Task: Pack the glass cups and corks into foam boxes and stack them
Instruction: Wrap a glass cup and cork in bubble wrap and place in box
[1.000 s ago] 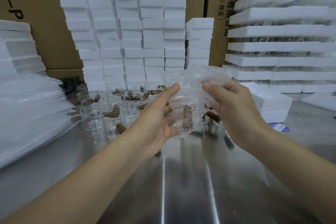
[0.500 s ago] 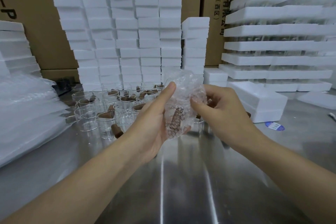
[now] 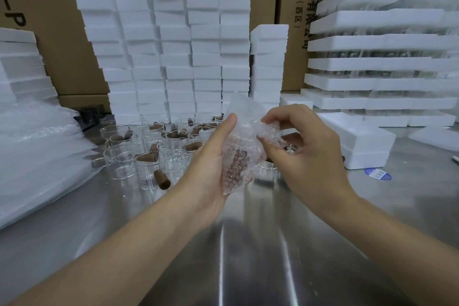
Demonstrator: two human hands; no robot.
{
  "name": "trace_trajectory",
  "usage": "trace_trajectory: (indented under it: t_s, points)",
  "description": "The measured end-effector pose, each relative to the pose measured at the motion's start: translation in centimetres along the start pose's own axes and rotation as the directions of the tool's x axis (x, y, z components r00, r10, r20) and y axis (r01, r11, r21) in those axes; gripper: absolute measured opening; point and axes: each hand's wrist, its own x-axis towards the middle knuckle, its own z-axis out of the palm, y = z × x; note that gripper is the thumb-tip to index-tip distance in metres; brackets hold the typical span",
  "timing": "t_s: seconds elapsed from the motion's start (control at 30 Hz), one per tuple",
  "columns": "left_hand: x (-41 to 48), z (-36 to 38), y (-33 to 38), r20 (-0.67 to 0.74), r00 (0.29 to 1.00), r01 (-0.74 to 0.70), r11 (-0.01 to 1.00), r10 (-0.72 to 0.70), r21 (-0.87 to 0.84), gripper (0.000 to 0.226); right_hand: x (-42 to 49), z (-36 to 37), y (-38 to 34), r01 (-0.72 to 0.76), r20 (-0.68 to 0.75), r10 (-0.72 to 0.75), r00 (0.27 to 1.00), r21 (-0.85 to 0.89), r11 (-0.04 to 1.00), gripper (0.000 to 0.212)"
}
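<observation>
My left hand (image 3: pixel 211 164) holds a bubble-wrap pouch (image 3: pixel 242 146) with a brown cork (image 3: pixel 237 167) showing through it, thumb up along the pouch's left side. My right hand (image 3: pixel 305 154) pinches and folds the pouch's upper right part over. Behind the hands, several clear glass cups (image 3: pixel 149 169) stand on the steel table (image 3: pixel 248 256), some with brown corks in them; a loose cork (image 3: pixel 162 179) lies beside them. An open white foam box (image 3: pixel 360 146) sits to the right.
Tall stacks of white foam boxes (image 3: pixel 173 45) line the back against cardboard cartons (image 3: pixel 42 32). Packed foam trays (image 3: pixel 377 62) are stacked at the right. A pile of bubble-wrap sheets (image 3: pixel 37 156) lies at the left. A blue sticker (image 3: pixel 377 174) lies on the table.
My right hand has folded the top of the bubble wrap down and inward over the cork; the pouch is now more crumpled and compact. The view shifted slightly.
</observation>
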Motion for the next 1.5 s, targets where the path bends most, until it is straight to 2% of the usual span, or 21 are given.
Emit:
trace_trajectory:
  t_s: [0.2,0.37,0.57,0.77,0.83,0.93,1.0,1.07,1.1,1.17,1.23,1.3,1.33,1.43,1.5]
  points:
    - [0.3,-0.3,-0.5,0.006,1.0,0.003,0.998,-0.002,-0.056,0.061,-0.2,-0.1,-0.6,-0.087,0.062,0.088,0.994,-0.014,0.996,0.032]
    - [0.3,-0.5,-0.5,-0.019,1.0,-0.002,0.995,0.0,-0.098,0.06,-0.6,0.1,-1.5,-0.187,0.15,0.173,0.973,0.082,0.979,0.033]
    - [0.1,0.0,-0.5,-0.041,0.997,-0.064,0.997,0.066,0.045,0.061,-0.1,0.5,-1.2,-0.253,0.082,0.24,0.967,0.248,0.935,0.011]
    - [-0.1,0.9,-1.1,-0.033,0.977,-0.203,0.967,0.21,0.151,0.063,0.0,0.3,-0.1,-0.336,-0.026,0.363,0.931,0.325,0.884,0.017]
    - [-0.2,0.9,-1.3,-0.046,0.972,-0.221,0.959,0.232,0.177,0.06,0.2,0.1,-0.3,-0.369,0.031,0.383,0.923,0.348,0.862,0.018]
    - [-0.2,0.6,-1.0,-0.068,0.973,-0.206,0.959,0.223,0.192,0.057,0.6,-0.3,-0.6,-0.414,0.207,0.364,0.908,0.316,0.854,0.021]
    - [0.1,0.0,-0.7,-0.066,0.973,-0.2,0.954,0.219,0.225,0.055,1.0,-0.6,-0.5,-0.465,0.323,0.374,0.87,0.283,0.839,0.025]
    - [0.2,-0.3,-0.2,-0.062,0.98,-0.169,0.96,0.187,0.224,0.058,1.5,-1.1,-0.4,-0.507,0.37,0.394,0.842,0.288,0.812,0.024]
    - [0.2,-0.3,0.0,-0.076,0.983,-0.147,0.967,0.165,0.207,0.061,1.8,-1.4,0.0,-0.508,0.348,0.407,0.845,0.279,0.815,0.021]
    - [0.2,-0.3,0.1,-0.128,0.985,-0.099,0.986,0.116,0.134,0.063,2.3,-2.3,1.4,-0.471,0.22,0.433,0.874,0.167,0.866,0.017]
    - [0.2,-0.4,0.2,-0.204,0.975,-0.077,0.996,0.086,0.049,0.069,2.7,-3.8,3.9,-0.436,0.044,0.446,0.894,-0.152,0.887,0.013]
    - [0.4,-0.8,0.3,-0.276,0.959,-0.067,0.998,0.064,0.0,0.093,2.7,-5.8,6.6,-0.43,-0.043,0.482,0.875,-0.523,0.735,0.031]
    - [0.4,-1.0,0.4,-0.286,0.956,-0.071,0.997,0.058,-0.034,0.101,2.7,-6.9,7.8,-0.449,-0.079,0.521,0.85,-0.626,0.638,0.04]
    - [0.5,-1.2,0.8,-0.25,0.967,-0.095,0.984,0.054,-0.153,0.094,2.4,-9.7,10.2,-0.548,-0.175,0.64,0.748,-0.707,0.447,0.051]
    - [0.6,-1.2,1.1,-0.239,0.97,-0.104,0.971,0.051,-0.217,0.07,2.1,-10.7,10.9,-0.584,-0.19,0.696,0.693,-0.713,0.388,0.037]
